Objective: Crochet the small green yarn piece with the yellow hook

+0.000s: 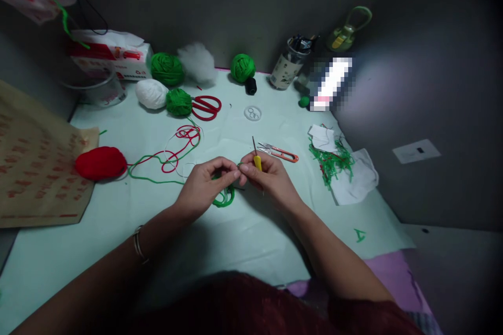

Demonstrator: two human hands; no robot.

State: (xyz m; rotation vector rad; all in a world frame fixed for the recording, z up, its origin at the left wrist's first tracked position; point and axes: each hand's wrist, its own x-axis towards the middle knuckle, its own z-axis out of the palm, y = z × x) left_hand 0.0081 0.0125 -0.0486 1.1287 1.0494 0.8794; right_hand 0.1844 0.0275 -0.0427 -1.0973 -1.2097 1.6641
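My left hand [202, 180] is closed in a pinch, its fingertips meeting those of my right hand [273, 175]. Between them shows a small bit of green yarn [239, 165], mostly hidden by the fingers. A yellow-handled crochet hook [257, 162] sits in my right hand, its thin metal shaft pointing up and away. Loops of green yarn [223, 200] hang or lie just below my left hand. Orange thread snips [283, 154] lie on the table right behind my right hand. Red and green strands run from the left toward my left hand.
Across the back stand green yarn balls [167, 69], white stuffing [197, 64], red-handled scissors [207, 108] and a pen jar [288, 65]. A red yarn skein [101, 163] lies left beside a paper bag [43, 167]. Yarn scraps [334, 162] lie at right. A small round dish [252, 113] sits mid-table.
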